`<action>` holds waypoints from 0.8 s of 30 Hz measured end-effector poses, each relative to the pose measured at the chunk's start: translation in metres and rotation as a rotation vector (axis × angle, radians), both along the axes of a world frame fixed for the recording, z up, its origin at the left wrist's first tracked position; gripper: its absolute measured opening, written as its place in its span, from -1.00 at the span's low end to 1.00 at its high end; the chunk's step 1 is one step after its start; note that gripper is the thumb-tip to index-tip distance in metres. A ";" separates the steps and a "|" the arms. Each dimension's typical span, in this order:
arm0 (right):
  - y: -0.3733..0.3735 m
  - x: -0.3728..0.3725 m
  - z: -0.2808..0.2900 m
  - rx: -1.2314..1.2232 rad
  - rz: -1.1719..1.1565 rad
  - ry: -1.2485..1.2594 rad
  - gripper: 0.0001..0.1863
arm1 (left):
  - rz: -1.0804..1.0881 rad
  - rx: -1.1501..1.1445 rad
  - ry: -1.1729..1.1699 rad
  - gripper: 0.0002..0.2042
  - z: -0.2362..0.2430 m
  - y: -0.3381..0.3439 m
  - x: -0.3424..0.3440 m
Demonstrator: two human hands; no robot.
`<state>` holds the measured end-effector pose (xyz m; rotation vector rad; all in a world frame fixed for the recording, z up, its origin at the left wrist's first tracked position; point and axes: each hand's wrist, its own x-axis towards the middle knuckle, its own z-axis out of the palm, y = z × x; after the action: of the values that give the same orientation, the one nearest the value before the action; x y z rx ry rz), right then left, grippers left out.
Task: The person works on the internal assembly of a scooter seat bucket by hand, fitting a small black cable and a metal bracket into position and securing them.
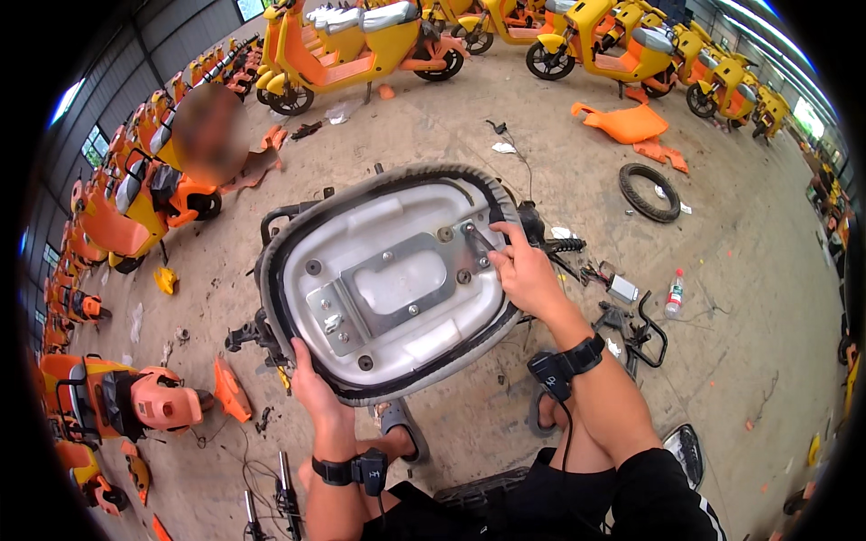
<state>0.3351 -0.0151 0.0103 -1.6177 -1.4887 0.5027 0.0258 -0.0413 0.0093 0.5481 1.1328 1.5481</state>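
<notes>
An upturned scooter seat (424,347) lies in front of me, its pale plastic underside showing inside a dark, padded rim. Bolted across this underside is a metal bracket (397,317), with several bolts and round rubber feet around it. My left hand (316,388) grips the near-left rim, thumb on the inner edge and fingers hidden beneath. At the far-right end of the bracket, my right hand (528,275) is closed around a slim metal wrench (481,238). The wrench's head sits at a bolt there; its exact type is hard to make out.
Under the seat is a partly hidden dark frame (248,338). To the right lie a tyre (649,192), a plastic bottle (675,293), a metal box (622,288) and a bent black tube (657,334). Yellow scooters (361,50) line the hall; a blurred person (209,135) is at left.
</notes>
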 end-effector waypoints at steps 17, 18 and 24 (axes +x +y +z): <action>-0.001 -0.053 -0.010 -0.052 -0.197 0.966 -0.76 | 0.046 0.020 0.016 -0.48 -0.010 0.000 0.002; 0.000 -0.059 -0.011 -0.037 -0.225 0.975 -0.76 | 0.050 0.012 0.029 -0.48 -0.010 0.001 0.001; 0.003 -0.095 -0.011 0.026 -0.349 1.148 -0.76 | 0.086 -0.021 0.130 -0.49 -0.017 0.003 -0.004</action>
<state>0.2399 -0.0123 -0.0004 -1.1476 -0.3461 0.9701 0.0221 -0.0384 -0.0079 0.5990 1.2847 1.5911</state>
